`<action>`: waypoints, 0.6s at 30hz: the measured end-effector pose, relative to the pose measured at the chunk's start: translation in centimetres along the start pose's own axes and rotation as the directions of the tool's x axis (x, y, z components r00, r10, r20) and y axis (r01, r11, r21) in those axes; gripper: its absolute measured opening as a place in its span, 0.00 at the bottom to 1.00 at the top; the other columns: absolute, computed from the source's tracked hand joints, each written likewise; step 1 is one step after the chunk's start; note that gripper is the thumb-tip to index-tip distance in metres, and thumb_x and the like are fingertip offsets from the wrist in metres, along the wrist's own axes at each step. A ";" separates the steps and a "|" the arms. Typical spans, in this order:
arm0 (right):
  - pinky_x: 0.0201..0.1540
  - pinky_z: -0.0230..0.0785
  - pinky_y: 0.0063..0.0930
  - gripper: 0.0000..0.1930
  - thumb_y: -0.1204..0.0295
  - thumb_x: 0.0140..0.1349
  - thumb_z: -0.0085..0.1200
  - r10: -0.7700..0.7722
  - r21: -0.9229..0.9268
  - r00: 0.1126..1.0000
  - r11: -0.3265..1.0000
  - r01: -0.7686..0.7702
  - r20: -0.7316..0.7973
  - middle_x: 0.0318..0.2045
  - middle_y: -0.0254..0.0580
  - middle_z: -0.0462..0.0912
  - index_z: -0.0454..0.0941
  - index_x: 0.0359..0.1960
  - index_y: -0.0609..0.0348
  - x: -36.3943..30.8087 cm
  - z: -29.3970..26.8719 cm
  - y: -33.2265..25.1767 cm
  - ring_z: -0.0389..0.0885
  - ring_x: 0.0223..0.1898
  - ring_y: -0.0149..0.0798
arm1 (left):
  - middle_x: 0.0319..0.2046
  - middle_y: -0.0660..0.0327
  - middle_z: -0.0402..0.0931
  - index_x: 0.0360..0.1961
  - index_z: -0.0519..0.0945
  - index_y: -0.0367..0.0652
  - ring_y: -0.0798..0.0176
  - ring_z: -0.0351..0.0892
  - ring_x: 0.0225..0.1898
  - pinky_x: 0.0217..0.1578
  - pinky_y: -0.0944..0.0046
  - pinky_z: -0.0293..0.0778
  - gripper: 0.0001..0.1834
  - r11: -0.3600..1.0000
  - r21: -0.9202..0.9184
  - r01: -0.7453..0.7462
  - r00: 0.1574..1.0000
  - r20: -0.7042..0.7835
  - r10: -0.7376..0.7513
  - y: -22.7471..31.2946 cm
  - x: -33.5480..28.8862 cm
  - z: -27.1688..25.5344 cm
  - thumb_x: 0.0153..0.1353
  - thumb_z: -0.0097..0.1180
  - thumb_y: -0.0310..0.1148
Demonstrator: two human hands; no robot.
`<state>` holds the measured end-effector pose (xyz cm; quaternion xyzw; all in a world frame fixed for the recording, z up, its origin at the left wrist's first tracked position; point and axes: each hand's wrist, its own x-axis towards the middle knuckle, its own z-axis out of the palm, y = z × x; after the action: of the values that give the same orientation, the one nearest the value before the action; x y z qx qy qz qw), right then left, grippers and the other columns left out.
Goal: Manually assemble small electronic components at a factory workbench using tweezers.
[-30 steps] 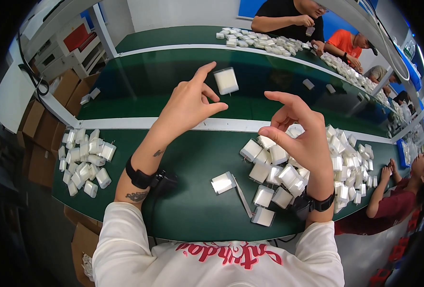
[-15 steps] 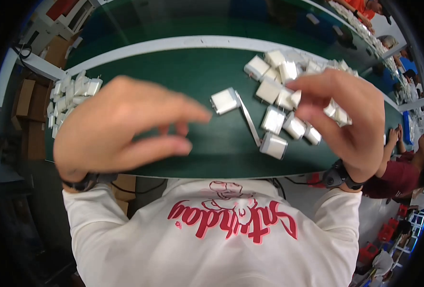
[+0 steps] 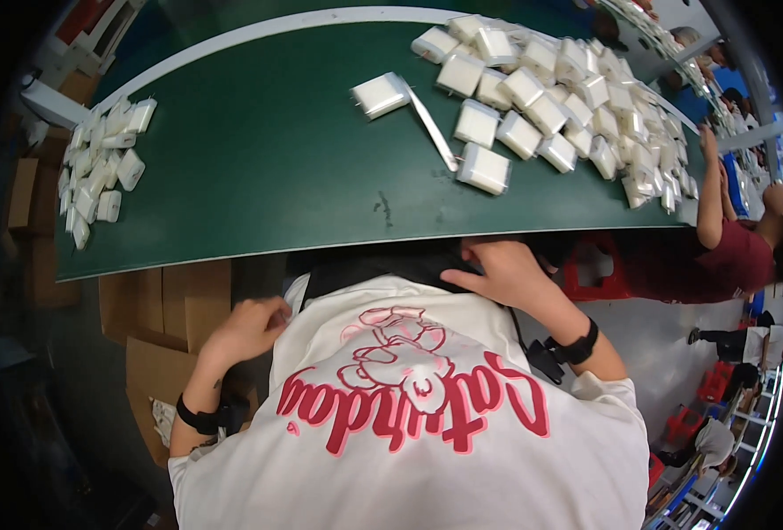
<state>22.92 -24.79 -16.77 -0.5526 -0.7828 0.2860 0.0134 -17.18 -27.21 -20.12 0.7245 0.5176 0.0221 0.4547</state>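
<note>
Both my hands are below the table's front edge, near my body. My left hand [image 3: 252, 329] is beside the left side of my white shirt, with loosely bent fingers and nothing visible in them. My right hand [image 3: 504, 269] is over my lap, thumb stretched apart from the fingers; some fingertips are hidden, and no held thing shows. On the table, a white film-wrapped block [image 3: 381, 95] lies apart from the others. A narrow pale strip [image 3: 430, 126] runs from beside it to another wrapped block [image 3: 484, 170] near the front.
A large heap of wrapped white blocks [image 3: 577, 110] covers the right of the green table [image 3: 259, 132]. Smaller white pieces [image 3: 100, 168] are piled at its left end. Cardboard boxes [image 3: 166, 305] stand below left. A red stool [image 3: 596, 265] and a co-worker's maroon sleeve [image 3: 734, 252] are at right.
Both hands have come back from above the table and down to my body. The view has shifted, so the table sits higher. The lone block and strip look unmoved on the table.
</note>
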 end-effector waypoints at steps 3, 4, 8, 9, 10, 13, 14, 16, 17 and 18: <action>0.37 0.74 0.47 0.31 0.39 0.55 0.55 0.030 -0.012 0.999 0.999 -0.030 0.034 0.28 0.54 0.83 0.79 0.33 0.61 -0.7 1.9 1.3 0.82 0.35 0.57 | 0.23 0.45 0.78 0.29 0.77 0.34 0.42 0.80 0.30 0.31 0.53 0.74 0.10 0.993 0.076 -0.088 0.995 -0.032 0.090 -0.6 2.2 2.8 0.46 0.61 0.27; 0.38 0.75 0.47 0.31 0.40 0.56 0.54 0.028 -0.029 0.994 0.999 -0.025 0.101 0.30 0.55 0.83 0.80 0.35 0.61 -0.6 1.6 1.0 0.83 0.36 0.57 | 0.22 0.45 0.75 0.26 0.74 0.34 0.42 0.78 0.27 0.28 0.53 0.71 0.10 0.983 0.116 -0.140 0.979 -0.132 0.155 0.4 2.3 3.3 0.45 0.62 0.27; 0.43 0.76 0.50 0.21 0.52 0.60 0.53 0.016 -0.001 0.989 1.000 -0.016 0.144 0.33 0.56 0.84 0.82 0.37 0.60 -0.1 2.6 0.1 0.83 0.39 0.58 | 0.19 0.53 0.71 0.22 0.71 0.35 0.56 0.72 0.19 0.22 0.61 0.65 0.12 0.991 -0.017 -0.131 0.930 -0.348 0.117 1.4 1.6 4.6 0.48 0.64 0.26; 0.45 0.75 0.50 0.20 0.55 0.60 0.53 0.036 0.022 0.990 0.999 -0.040 0.139 0.34 0.58 0.84 0.82 0.38 0.61 -0.3 3.1 0.1 0.83 0.40 0.59 | 0.23 0.52 0.77 0.30 0.79 0.36 0.55 0.77 0.23 0.26 0.61 0.71 0.07 0.994 0.105 -0.029 0.972 -0.230 0.053 -0.2 2.2 4.6 0.52 0.62 0.27; 0.45 0.75 0.50 0.19 0.56 0.60 0.54 0.037 0.039 0.990 0.998 -0.043 0.136 0.33 0.58 0.84 0.82 0.38 0.62 -0.5 3.4 0.0 0.83 0.40 0.59 | 0.24 0.51 0.79 0.34 0.78 0.35 0.53 0.80 0.25 0.26 0.58 0.72 0.10 0.980 0.201 -0.016 0.982 -0.183 0.053 -3.3 2.6 5.0 0.53 0.62 0.30; 0.47 0.74 0.50 0.20 0.58 0.59 0.55 0.070 0.073 0.997 0.995 -0.073 0.044 0.35 0.59 0.82 0.81 0.40 0.64 -1.4 4.3 1.0 0.81 0.43 0.59 | 0.54 0.38 0.75 0.65 0.67 0.44 0.35 0.74 0.56 0.53 0.46 0.70 0.30 0.954 0.268 0.130 0.983 0.090 -0.159 -0.8 4.2 3.5 0.65 0.52 0.47; 0.48 0.73 0.50 0.21 0.58 0.58 0.55 0.043 0.108 0.999 0.993 -0.045 0.016 0.39 0.60 0.81 0.80 0.43 0.65 -1.6 4.8 1.1 0.79 0.45 0.60 | 0.51 0.36 0.76 0.61 0.69 0.41 0.37 0.76 0.54 0.50 0.46 0.71 0.27 0.950 0.302 0.079 0.989 0.097 -0.113 0.3 3.9 3.1 0.64 0.52 0.45; 0.51 0.71 0.50 0.23 0.58 0.58 0.56 0.033 0.145 0.999 0.989 -0.030 -0.023 0.45 0.62 0.77 0.77 0.49 0.64 -2.1 5.2 0.5 0.75 0.51 0.61 | 0.45 0.34 0.77 0.54 0.71 0.38 0.37 0.79 0.49 0.45 0.46 0.72 0.24 0.946 0.323 0.026 0.994 0.091 -0.058 -0.6 4.0 2.5 0.63 0.54 0.42; 0.52 0.70 0.50 0.25 0.58 0.58 0.56 0.058 0.148 0.998 0.988 -0.052 -0.035 0.49 0.64 0.74 0.75 0.53 0.63 -2.5 5.0 0.1 0.72 0.53 0.61 | 0.43 0.35 0.77 0.52 0.71 0.37 0.36 0.79 0.47 0.43 0.46 0.73 0.23 0.950 0.313 0.014 0.996 0.081 -0.042 -2.4 4.4 2.5 0.62 0.56 0.41; 0.54 0.69 0.51 0.28 0.58 0.57 0.55 0.075 0.178 0.997 0.981 -0.072 -0.010 0.51 0.66 0.71 0.73 0.57 0.61 -2.5 4.9 -0.1 0.69 0.55 0.63 | 0.42 0.38 0.79 0.49 0.72 0.37 0.40 0.80 0.45 0.41 0.48 0.73 0.22 0.972 0.235 -0.015 0.999 0.047 0.004 -4.3 4.8 2.6 0.60 0.60 0.40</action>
<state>22.20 -29.16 -20.12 -0.5803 -0.7329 0.3502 0.0586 -16.82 -24.98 -26.69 0.7760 0.5023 -0.0539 0.3776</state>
